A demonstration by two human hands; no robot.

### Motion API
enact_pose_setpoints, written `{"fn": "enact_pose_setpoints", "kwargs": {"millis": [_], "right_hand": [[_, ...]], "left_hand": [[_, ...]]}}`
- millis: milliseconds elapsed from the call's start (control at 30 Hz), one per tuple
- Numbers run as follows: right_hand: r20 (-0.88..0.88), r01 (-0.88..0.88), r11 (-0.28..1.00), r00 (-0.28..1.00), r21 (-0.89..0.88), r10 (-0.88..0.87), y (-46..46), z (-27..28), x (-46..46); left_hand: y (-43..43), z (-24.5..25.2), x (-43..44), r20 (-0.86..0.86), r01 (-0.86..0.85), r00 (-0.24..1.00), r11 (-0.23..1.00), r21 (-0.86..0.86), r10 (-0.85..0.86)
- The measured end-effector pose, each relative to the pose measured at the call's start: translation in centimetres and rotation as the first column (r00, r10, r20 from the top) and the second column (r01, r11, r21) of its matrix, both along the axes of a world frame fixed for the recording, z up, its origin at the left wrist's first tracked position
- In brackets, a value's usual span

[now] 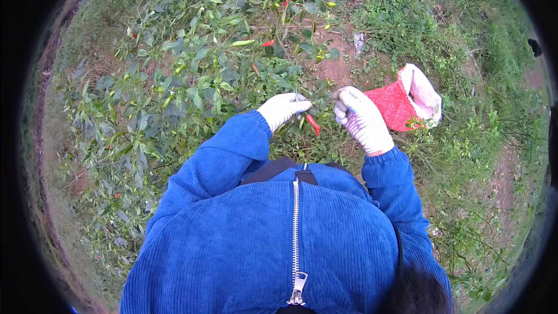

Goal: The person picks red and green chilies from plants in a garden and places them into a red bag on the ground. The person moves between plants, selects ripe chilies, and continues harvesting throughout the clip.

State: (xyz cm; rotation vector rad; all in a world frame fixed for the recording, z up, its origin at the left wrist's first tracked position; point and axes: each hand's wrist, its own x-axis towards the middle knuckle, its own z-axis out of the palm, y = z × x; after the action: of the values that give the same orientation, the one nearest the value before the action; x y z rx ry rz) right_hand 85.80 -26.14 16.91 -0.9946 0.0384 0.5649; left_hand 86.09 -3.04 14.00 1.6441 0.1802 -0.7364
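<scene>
My left hand, in a white knit glove, pinches a thin green stem of a chili pepper plant between thumb and fingers. Just below those fingertips hangs a ripe red chili pepper, with green pods partly hidden beside it. My right hand, gloved the same way, is raised a short distance to the right, apart from the red pepper. Its fingers are curled, and whether anything small sits between them is unclear. Right behind this hand lies a red bag with a heart print, its pale mouth gaping to the right.
More red peppers and green pods hang among the leaves ahead. A crumpled pale scrap lies on reddish soil. Low weeds cover the ground on the right.
</scene>
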Motion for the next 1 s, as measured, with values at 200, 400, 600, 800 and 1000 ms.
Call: {"fn": "enact_pose_setpoints", "kwargs": {"millis": [200, 400, 600, 800, 1000], "right_hand": [[0.48, 0.102, 0.656, 0.767, -0.747, 0.426, -0.1, 2.1, 0.7], [0.48, 0.263, 0.404, 0.548, -0.876, 0.685, 1.6, 1.9, 1.7], [0.661, 0.317, 0.584, 0.445, -0.747, 0.604, 2.4, 2.8, 2.3], [0.652, 0.202, 0.69, 0.583, -0.695, 0.485, 4.0, 1.9, 2.5], [0.582, 0.052, 0.78, 0.697, -0.624, 0.419, 4.8, 0.1, 3.6]], "left_hand": [[-1.0, 1.5, 0.2, 0.025, -0.141, 0.989, 0.982, -0.13, 0.145], [-1.1, 2.5, 0.6, 0.115, -0.147, 0.981, 0.986, -0.076, 0.155], [-0.3, 2.6, -0.6, 0.237, -0.194, 0.96, 0.961, 0.196, 0.145], [0.0, 0.4, -2.1, -0.025, -0.518, 0.837, 0.775, -0.362, 0.547], [0.0, 0.2, -2.7, 0.117, -0.464, 0.872, 0.879, -0.108, 0.475]]}}
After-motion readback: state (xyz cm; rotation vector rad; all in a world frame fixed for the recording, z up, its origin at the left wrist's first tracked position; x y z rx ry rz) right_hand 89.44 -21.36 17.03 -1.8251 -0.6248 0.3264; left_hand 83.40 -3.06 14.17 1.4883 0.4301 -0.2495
